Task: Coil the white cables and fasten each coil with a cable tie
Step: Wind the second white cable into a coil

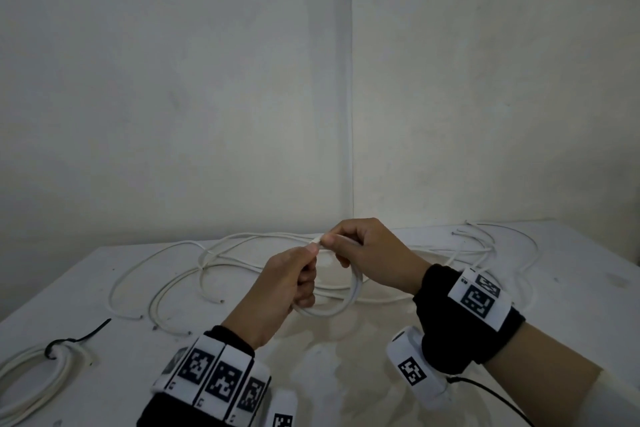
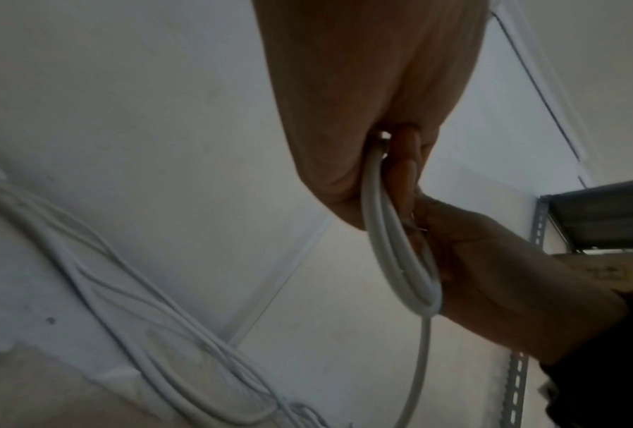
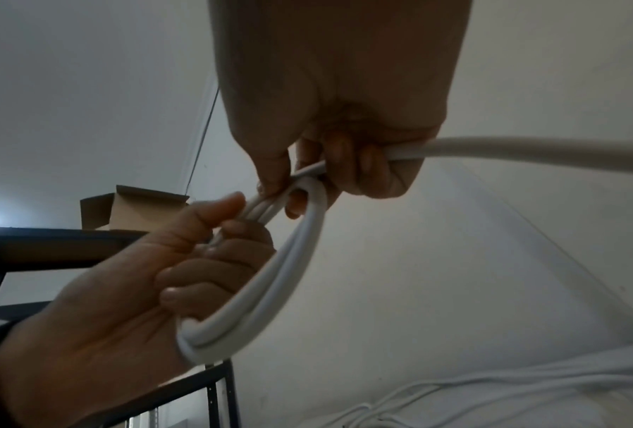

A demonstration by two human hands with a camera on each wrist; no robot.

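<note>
Both hands hold a small coil of white cable (image 1: 349, 295) above the white table (image 1: 381, 357). My left hand (image 1: 294, 281) grips the coil's strands in curled fingers, thumb pressed on top. My right hand (image 1: 360, 250) pinches the same cable at the coil's top and has its other fingers curled round it. In the right wrist view the coil (image 3: 271, 289) loops from the left hand (image 3: 183, 260) up to the right hand (image 3: 326, 162), and one strand (image 3: 527, 150) runs off right. The left wrist view shows the coil (image 2: 399, 246) edge-on between both hands.
Several loose white cables (image 1: 214, 270) sprawl over the far half of the table. A coiled white cable (image 1: 38, 371) fastened with a black cable tie (image 1: 76, 340) lies at the near left. Walls meet in a corner behind. A dark metal shelf (image 3: 51, 246) with a cardboard box stands aside.
</note>
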